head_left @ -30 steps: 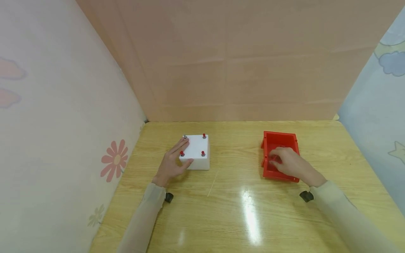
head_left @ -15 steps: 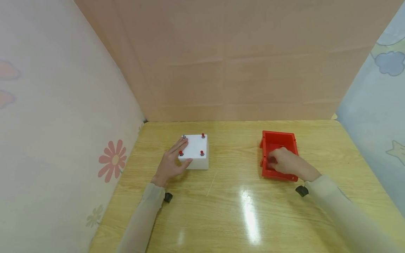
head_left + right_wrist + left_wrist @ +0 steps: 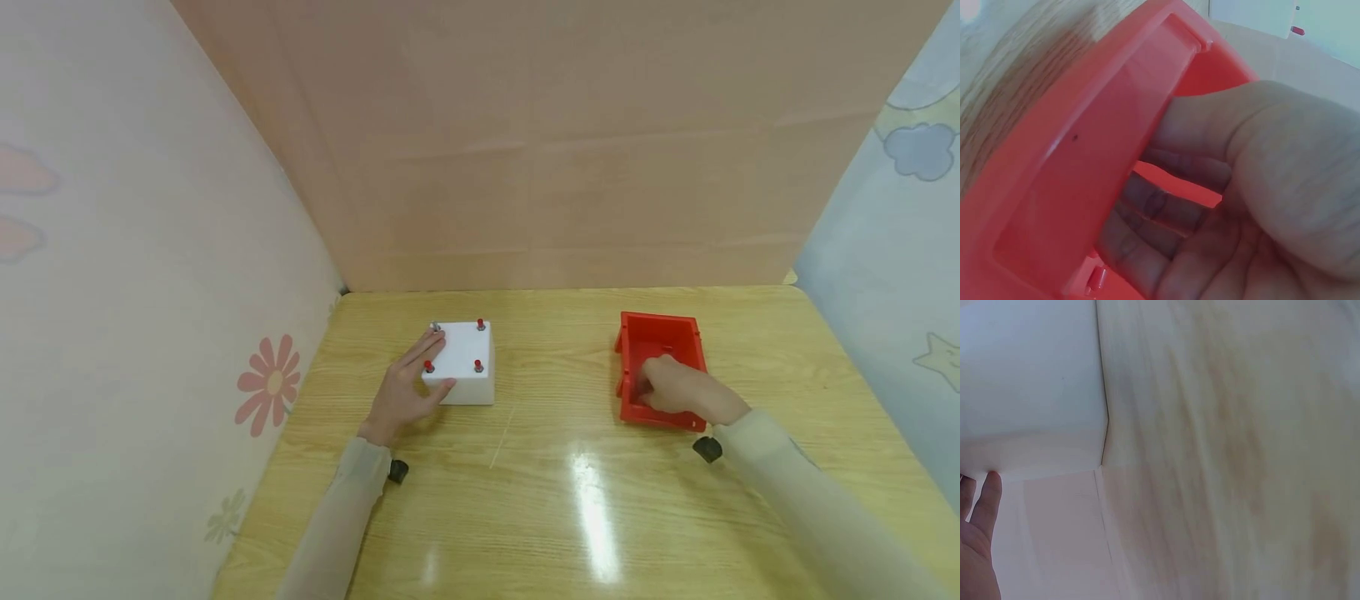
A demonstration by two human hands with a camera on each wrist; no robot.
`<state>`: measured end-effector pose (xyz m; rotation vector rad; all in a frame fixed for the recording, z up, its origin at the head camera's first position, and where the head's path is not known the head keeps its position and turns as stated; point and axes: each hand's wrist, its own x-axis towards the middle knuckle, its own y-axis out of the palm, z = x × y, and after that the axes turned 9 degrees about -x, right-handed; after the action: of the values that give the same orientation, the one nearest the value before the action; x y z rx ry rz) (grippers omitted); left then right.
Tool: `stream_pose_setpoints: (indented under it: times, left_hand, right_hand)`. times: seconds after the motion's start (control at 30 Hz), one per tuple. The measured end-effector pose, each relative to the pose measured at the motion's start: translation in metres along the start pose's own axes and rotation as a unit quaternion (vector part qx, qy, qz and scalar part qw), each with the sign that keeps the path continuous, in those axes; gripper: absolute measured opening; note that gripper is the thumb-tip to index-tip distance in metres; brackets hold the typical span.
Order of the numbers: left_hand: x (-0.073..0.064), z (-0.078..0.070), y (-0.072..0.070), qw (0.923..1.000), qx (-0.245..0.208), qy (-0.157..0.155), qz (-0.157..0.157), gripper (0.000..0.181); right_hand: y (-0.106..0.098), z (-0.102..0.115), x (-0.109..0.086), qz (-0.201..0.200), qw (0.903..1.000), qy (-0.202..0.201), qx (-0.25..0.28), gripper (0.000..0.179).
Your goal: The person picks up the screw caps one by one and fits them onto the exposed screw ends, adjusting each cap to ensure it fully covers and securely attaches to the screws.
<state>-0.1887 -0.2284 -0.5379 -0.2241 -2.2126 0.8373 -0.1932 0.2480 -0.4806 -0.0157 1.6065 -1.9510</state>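
A white box (image 3: 462, 354) stands on the table with a small metal post at each top corner. Three posts carry red caps (image 3: 477, 365); the back-left post (image 3: 436, 327) shows bare grey metal. Against the box's left side rests my left hand (image 3: 405, 390), fingers extended onto the top edge near the bare post, thumb at the front face. My right hand (image 3: 671, 385) reaches down into a red bin (image 3: 660, 327), fingers bent; its fingertips are hidden by the bin wall, so I cannot tell what they hold. A small red cylindrical piece (image 3: 1096, 280) lies in the bin.
Both things stand on a wood-grain table (image 3: 555, 467), with bare tabletop between them. A brown backdrop (image 3: 525, 208) rises behind the table's far edge. Patterned panels close in the left (image 3: 150, 292) and right (image 3: 885, 275) sides.
My right hand has sunk deeper into the red bin and moved slightly left, its fingers drawing closer together. The left hand and the white box hold their place.
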Motion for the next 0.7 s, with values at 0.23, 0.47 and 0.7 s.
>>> stream_pose_setpoints:
  times: [0.23,0.47,0.7]
  left_hand:
    - [0.0004,-0.0012,0.0002,1.0000,0.001,0.003,-0.003,0.070]
    - [-0.0013,-0.0001,0.0002,1.0000,-0.005,0.003,-0.008,0.069]
    - [0.0005,0.0001,0.0012,0.9999,-0.008,0.005,-0.004,0.069]
  right_hand:
    - [-0.0030,0.0002,0.0003,-0.001,0.9999,-0.017,0.001,0.012]
    - [-0.0015,-0.0027,0.0034,-0.002,0.9998,-0.019,0.007,0.011]
    - [-0.0037,-0.0060,0.0020,-0.018,0.9991,-0.038,0.009,0.015]
